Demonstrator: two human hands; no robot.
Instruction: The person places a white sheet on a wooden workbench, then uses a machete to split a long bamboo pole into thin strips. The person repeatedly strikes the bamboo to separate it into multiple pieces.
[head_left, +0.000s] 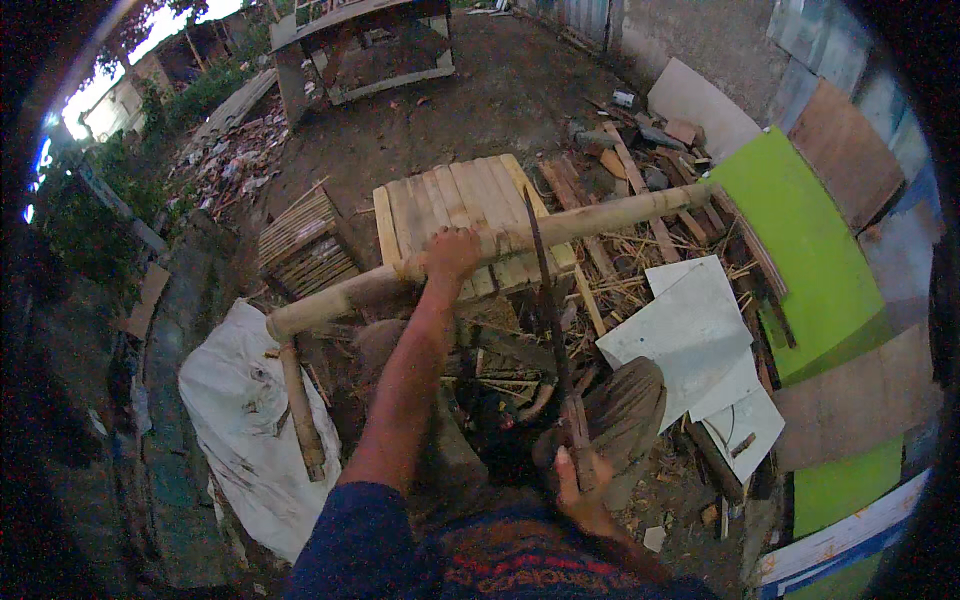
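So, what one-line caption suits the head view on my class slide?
Left hand over a bamboo pole lying across a slatted stand, right hand gripping a long-bladed tool.

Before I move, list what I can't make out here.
All in the head view:
Pole, stretch under the left hand: hidden by that hand.
Blade: too thin and dark to tell whether its edge is toothed.
Handle, underside: hidden by itself and the right hand.
Table: far part cut off by the upper edge.

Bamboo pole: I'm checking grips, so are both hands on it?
No: only the left hand is on the pole, while the right hand holds a blade by its handle.
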